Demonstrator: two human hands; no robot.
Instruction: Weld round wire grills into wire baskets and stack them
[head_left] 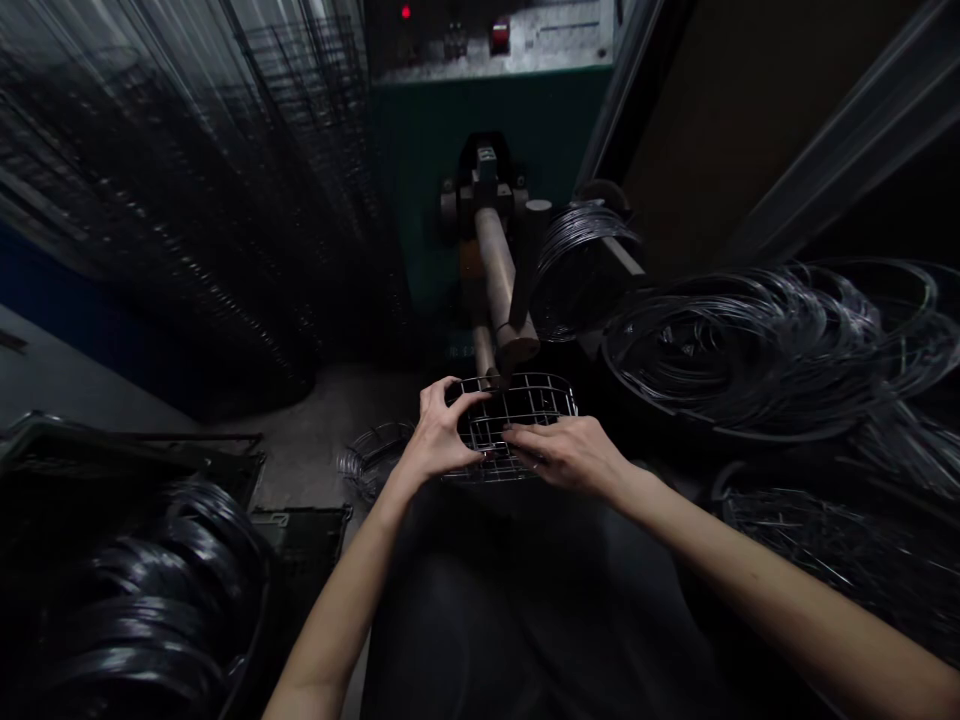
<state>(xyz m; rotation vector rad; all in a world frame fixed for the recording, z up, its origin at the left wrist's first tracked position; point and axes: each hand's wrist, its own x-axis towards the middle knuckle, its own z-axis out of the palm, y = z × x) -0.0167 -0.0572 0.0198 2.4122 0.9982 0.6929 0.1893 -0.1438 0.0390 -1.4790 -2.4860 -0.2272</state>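
Note:
Between my hands is a small wire basket (551, 402), an open grid of thin metal wires with a rounded rim. My left hand (442, 430) grips its left side, the thumb low and the fingers over the top edge. On the right, my right hand (566, 452) has its fingers pressed together against the basket's near wires; a thin piece in its fingertips cannot be made out. The basket's far side lies right at the tips of the welding machine's electrode arms (499, 265). Part of the basket's lower side is hidden by my hands.
A green machine body (427, 130) with a control panel (450, 45) stands ahead. Wire rings fill a round tub (720, 425) at right, above a bin of loose wire pieces (817, 540). Wire coils (150, 600) lie at lower left. Stacked wire mesh (225, 180) rises at left.

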